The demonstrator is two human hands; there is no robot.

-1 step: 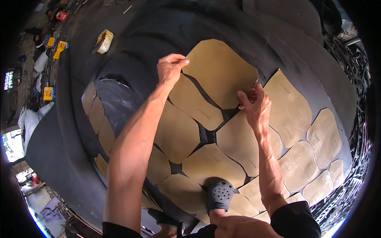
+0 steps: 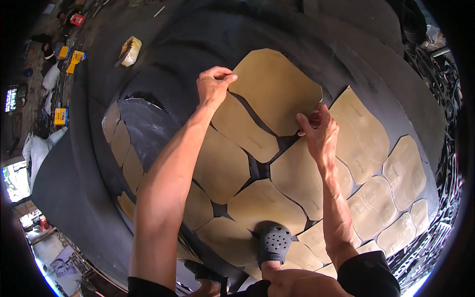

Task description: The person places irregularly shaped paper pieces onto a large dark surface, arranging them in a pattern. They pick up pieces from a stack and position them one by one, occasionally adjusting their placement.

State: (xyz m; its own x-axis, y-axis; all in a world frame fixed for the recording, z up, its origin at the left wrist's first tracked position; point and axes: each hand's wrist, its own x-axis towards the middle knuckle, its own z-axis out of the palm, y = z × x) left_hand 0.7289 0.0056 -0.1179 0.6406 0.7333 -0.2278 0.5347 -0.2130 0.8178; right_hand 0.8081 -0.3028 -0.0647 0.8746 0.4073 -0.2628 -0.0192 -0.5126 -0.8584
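A large tan flat piece, like leather or foam sheet with cut corners, is held by both hands over the black sheet. My left hand pinches its left edge between thumb and fingers. At its lower right corner, my right hand is closed on the edge with bent fingers, partly hidden by the hand itself. Just below lies a narrower tan piece, with dark gaps around it. Another tan piece lies under and beside my right wrist.
Several more tan pieces cover the black sheet. My foot in a grey clog stands on them. A yellowish tape roll lies at upper left, yellow boxes farther left. Black cut scraps heap along the right.
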